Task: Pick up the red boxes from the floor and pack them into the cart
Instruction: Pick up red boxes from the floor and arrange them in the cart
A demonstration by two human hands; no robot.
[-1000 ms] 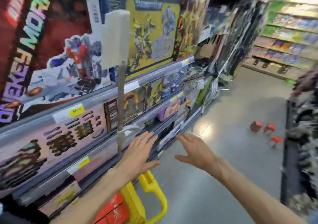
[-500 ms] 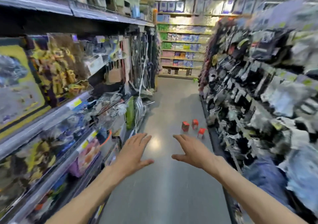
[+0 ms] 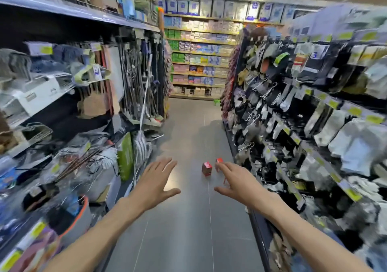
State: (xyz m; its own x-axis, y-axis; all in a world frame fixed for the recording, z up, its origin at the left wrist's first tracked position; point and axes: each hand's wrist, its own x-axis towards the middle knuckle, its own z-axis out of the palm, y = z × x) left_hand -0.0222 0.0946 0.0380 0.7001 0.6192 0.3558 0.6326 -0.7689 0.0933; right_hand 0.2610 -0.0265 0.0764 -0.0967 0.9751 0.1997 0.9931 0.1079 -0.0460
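**Between the shelves, both hands out and empty**

Nearest to me, two bare forearms reach forward over the grey tiled floor (image 3: 188, 240) of a shop aisle. My left hand (image 3: 156, 182) is spread flat, palm down, fingers together and thumb angled out to the right; its grip is fully open and has hold of nothing. My right hand (image 3: 236, 180) matches it, fingers extended forward, thumb pointing left, grip likewise open and empty. Neither hand touches anything, and they sit apart with bare floor showing between them.

Just beyond the hands, the red boxes lie on the floor. One red box (image 3: 207, 168) stands in plain sight between the two hands, a little closer to the right one. A second red box (image 3: 219, 160) sits farther back and to the right, partly hidden by my right fingertips. A sliver of red shows beside the right hand lower down, too little to tell what it is.

To the left, the near shelves (image 3: 69, 108) carry blurred household goods, with mops and brooms (image 3: 144, 87) hanging farther along. To the right, a rack of hanging packets (image 3: 303, 104) runs the length of the aisle. At the far end, a cross shelf (image 3: 199, 62) holds rows of pastel packages.
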